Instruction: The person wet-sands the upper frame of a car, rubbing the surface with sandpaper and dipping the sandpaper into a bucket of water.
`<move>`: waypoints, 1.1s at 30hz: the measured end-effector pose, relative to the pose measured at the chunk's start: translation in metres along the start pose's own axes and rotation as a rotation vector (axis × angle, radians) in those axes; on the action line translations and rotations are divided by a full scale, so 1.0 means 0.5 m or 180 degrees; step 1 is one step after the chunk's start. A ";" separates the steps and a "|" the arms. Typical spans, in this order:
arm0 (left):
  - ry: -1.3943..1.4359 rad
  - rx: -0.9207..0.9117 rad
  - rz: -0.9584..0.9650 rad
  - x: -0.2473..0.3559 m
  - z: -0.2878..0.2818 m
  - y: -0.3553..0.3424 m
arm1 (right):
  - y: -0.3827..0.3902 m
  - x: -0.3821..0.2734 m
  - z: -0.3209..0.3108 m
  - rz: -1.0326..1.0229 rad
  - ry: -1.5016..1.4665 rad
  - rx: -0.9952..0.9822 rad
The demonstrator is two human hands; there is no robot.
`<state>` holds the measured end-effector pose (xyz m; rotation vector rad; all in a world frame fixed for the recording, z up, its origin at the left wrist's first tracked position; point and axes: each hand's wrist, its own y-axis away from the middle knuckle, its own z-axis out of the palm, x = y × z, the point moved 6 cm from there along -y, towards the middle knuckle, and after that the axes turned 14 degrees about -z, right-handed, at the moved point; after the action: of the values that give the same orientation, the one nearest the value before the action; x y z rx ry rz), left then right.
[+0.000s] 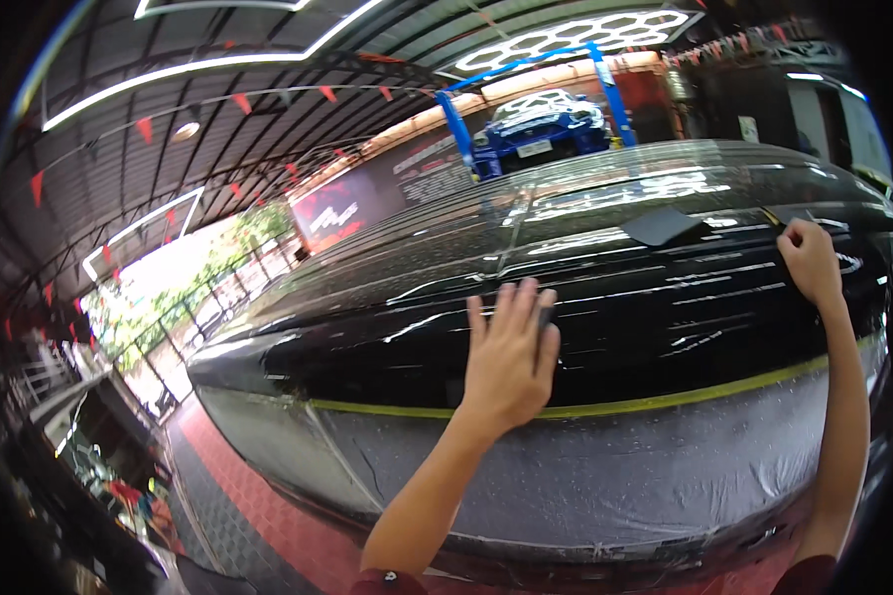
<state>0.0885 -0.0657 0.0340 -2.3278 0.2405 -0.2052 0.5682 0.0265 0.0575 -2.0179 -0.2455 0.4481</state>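
My left hand point(509, 362) lies with fingers stretched out on the glossy black car panel point(387, 347). The edge of a small dark pad point(544, 319) shows between its thumb and index finger; the palm hides the rest. Farther right, my right hand point(814, 260) is closed above the panel's upper part. A thin yellow-and-dark strip point(770, 215) sticks out at its fingertips; its kind is unclear. Left of that hand, a dark grey sheet point(660, 227) rests on the panel. Another small dark sheet point(796, 213) shows just behind the right fingers.
Yellow tape point(655, 404) runs along the panel's lower edge, above clear plastic film point(605, 476) over the car's side. Droplets dot the panel. A blue car point(541, 129) stands behind, between blue lift posts point(613, 97). Red and grey floor tiles point(268, 501) lie at lower left.
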 end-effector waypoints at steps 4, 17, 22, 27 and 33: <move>-0.0326 -0.0355 0.0438 -0.042 -0.019 -0.002 | 0.024 -0.045 -0.032 0.0306 0.0138 -0.0015; -0.0182 -0.0764 0.2091 0.174 0.033 -0.055 | 0.019 -0.031 -0.039 0.0291 0.0054 -0.0145; -0.0388 -0.0966 0.1848 -0.044 -0.036 -0.023 | 0.021 -0.057 -0.049 0.0460 0.0410 -0.0072; 0.0188 -0.0953 0.1942 0.117 0.010 -0.076 | 0.014 -0.065 -0.048 0.0518 0.0410 -0.0202; -0.0098 -0.0950 0.1689 0.093 0.008 -0.107 | 0.029 -0.039 -0.045 0.0359 0.0139 0.0017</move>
<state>0.1402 -0.0372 0.0731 -2.4568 0.9087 0.1404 0.5596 -0.0051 0.0583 -2.0406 -0.1039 0.4742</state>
